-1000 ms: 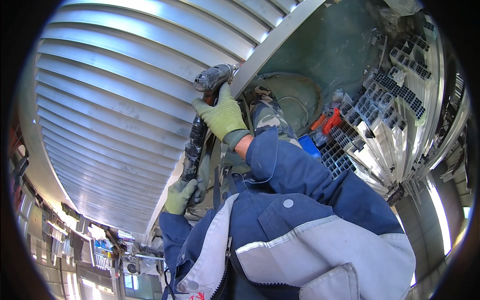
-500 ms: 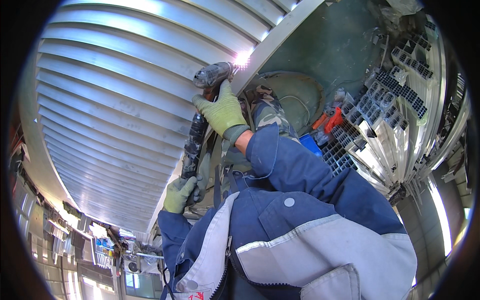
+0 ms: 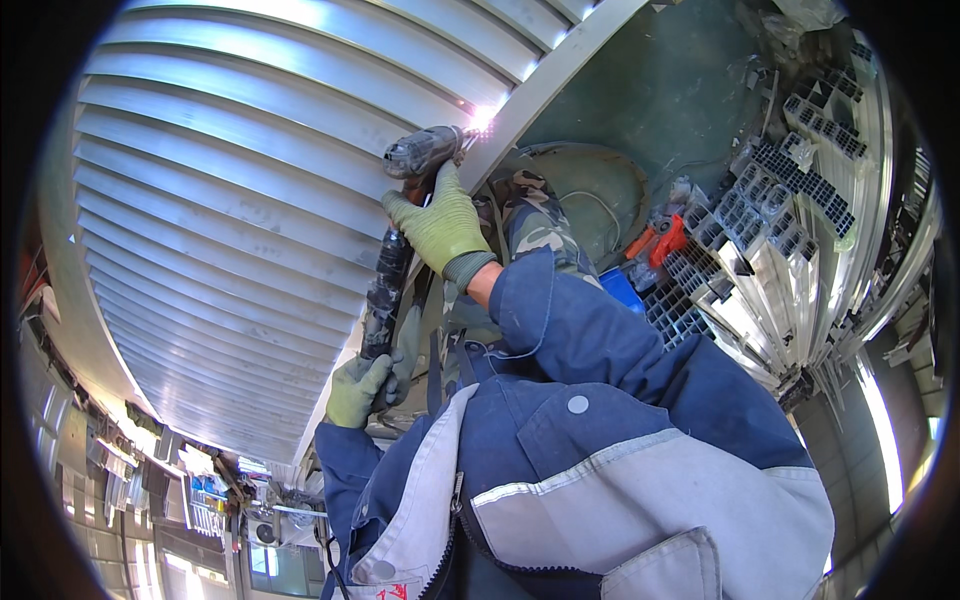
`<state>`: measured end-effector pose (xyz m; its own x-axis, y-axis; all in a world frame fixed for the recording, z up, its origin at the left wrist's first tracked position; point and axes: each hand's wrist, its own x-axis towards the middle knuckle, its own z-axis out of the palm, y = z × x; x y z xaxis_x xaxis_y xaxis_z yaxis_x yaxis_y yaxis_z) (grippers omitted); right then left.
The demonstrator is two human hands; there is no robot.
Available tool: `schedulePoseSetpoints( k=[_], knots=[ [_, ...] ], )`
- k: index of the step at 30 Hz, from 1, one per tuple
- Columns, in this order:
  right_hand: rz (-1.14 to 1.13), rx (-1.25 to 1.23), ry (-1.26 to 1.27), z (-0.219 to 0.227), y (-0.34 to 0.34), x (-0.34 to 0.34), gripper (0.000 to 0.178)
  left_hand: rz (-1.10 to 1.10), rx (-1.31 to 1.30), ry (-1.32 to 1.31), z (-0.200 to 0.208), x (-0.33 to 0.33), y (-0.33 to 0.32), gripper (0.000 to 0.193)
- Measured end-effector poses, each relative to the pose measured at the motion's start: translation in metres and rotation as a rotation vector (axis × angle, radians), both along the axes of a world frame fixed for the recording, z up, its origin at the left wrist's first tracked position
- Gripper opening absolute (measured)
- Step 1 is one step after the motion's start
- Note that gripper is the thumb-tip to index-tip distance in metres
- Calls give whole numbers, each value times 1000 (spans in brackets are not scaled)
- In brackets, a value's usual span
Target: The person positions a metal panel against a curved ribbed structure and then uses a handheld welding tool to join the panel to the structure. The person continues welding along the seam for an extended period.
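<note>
A dark, tape-wrapped welding torch point(image 3: 387, 285) runs along the edge of a silvery slatted metal panel point(image 3: 230, 125). Its tip meets the joint between a slat and the flat border rail point(image 3: 548, 82), where a bright white-violet glow hides the exact contact. My right hand point(image 3: 440, 225), in a yellow-green glove, is wrapped around the torch just behind its head. Lower down, my gloved left hand point(image 3: 357, 390) is closed around the rear end of the same torch, near a grey glove-like piece point(image 3: 405, 360).
Right of the rail lie a round greenish tub-like shape point(image 3: 600, 190), orange-red tool handles point(image 3: 668, 240) and a blue box point(image 3: 622, 290). Bundled metal profiles point(image 3: 790, 290) fill the far right. My camouflage-clad leg point(image 3: 540, 220) is beside the rail. Cluttered shelving point(image 3: 205, 490) stands lower left.
The torch head and my right hand have shifted very slightly left, and the glow at the tip with them. My left hand stays in nearly the same place, its grip unchanged.
</note>
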<state>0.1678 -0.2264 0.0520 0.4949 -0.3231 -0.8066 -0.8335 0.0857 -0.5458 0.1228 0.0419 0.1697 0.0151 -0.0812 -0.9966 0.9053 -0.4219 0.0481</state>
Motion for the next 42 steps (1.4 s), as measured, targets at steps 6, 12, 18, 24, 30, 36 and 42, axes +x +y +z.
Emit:
schedulePoseSetpoints(
  k=[6,12,18,24,30,36,42],
  knots=[
    [-17,-15,-30,-2,7,-6,78,-4,12,-12,2,-3,3,39],
    [-7,-70,-51,-7,15,-12,68,18,22,-15,6,-7,6,40],
    [-21,2,-34,-1,15,-12,80,9,26,-15,8,-9,9,39],
    [-14,-31,-42,-4,24,-17,74,-7,39,-7,12,-10,13,39],
    [-21,53,-17,5,24,-15,88,-2,20,-7,11,-16,23,40],
    [-13,84,-2,1,29,-20,90,12,22,-9,13,-21,26,40],
    [-8,-45,-49,9,35,-23,71,1,18,-17,12,-27,32,42]
  ],
)
